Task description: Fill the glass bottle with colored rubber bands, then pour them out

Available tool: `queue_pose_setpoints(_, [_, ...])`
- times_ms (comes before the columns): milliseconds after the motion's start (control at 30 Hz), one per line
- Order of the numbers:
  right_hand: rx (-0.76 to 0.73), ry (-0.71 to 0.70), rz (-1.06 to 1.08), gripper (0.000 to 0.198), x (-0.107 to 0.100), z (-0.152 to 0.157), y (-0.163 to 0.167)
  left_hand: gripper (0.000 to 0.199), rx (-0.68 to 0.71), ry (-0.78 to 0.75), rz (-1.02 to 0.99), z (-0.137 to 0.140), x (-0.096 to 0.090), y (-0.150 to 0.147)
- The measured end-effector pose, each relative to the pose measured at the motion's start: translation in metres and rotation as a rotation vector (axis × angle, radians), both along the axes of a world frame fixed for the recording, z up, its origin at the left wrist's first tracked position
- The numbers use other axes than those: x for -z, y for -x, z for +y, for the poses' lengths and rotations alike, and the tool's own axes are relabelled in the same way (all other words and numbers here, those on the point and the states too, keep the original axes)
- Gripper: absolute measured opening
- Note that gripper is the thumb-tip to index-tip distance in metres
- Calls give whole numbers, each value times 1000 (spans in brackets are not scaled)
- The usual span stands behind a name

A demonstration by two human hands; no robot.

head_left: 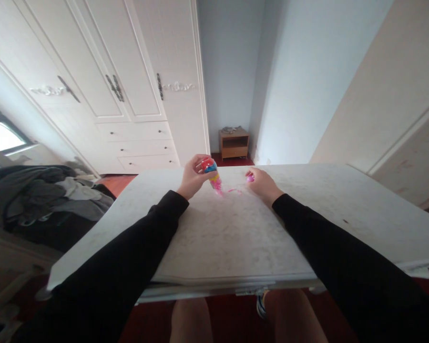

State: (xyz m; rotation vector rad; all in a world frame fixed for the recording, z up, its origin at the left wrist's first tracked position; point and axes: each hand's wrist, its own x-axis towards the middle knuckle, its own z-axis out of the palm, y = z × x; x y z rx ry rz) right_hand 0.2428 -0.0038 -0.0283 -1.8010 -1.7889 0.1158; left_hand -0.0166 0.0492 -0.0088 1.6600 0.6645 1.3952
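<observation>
A person in black sleeves works at a white, marked surface (232, 243), L hand (194, 178) wrapped round a clear container (209, 167) banded red, blue, yellow & pink. The container is tilted over the surface's far part, red end up & away, pink end down, nearer the wearer & angled a bit twd the R side. Fingers & thumb are closed abt its upper half.

Just R of the container, thin pink strips (233, 191) trail; some pink shows right at its lower end, tho whether the two join I can't tell. A bit farther R of the container, level w/ it, the R hand (263, 184) is curled narrow, fingertips pinching a small pink item (250, 179); too sm. to ID. The hands are apart.

Well R of the container & nearer the wearer, a dark speck (346, 221) marks the surface. Well L of the container, a heap of clothes (57, 195), mostly dark w/ some white. Beyond the container & L, a tall white wardrobe (146, 52) w/ dark handles & 3 rows of drawers; beyond & slightly R, a sm. wooden cabinet (234, 152), grayish cloth (232, 129) on top.
</observation>
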Motion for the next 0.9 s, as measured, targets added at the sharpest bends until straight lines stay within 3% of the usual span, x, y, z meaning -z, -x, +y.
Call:
queue_pose_setpoints(100, [-26, -56, -111, 26, -8, -5, 4, 59, 40, -26, 8, -1, 1, 0])
queue_pose_setpoints(233, [-166, -164, -270, 21, -19, -13, 15, 58, 44, -86, -24, -1, 1, -2])
queue_pose_setpoints(433, [-376, 117, -363, 28, -19, -24, 30, 52, -46, -152, -127, 2, 1, -3])
queue_pose_setpoints(500, [-414, 152, -381, 26, -18, -25, 33, 49, -97, -150, -168, 2, 0, -3])
queue_pose_setpoints(633, [-479, 139, -266, 23, -14, -27, 41, 45, -175, -134, -232, 3, -2, -3])
queue_pose_setpoints(767, [-590, 120, 15, 28, -6, -29, 51, 44, -216, -113, -284, 5, -2, -4])
queue_pose_setpoints(900, [-580, 59, 165, 28, -1, -27, 54, 41, -238, -91, -315, 7, -1, -4])
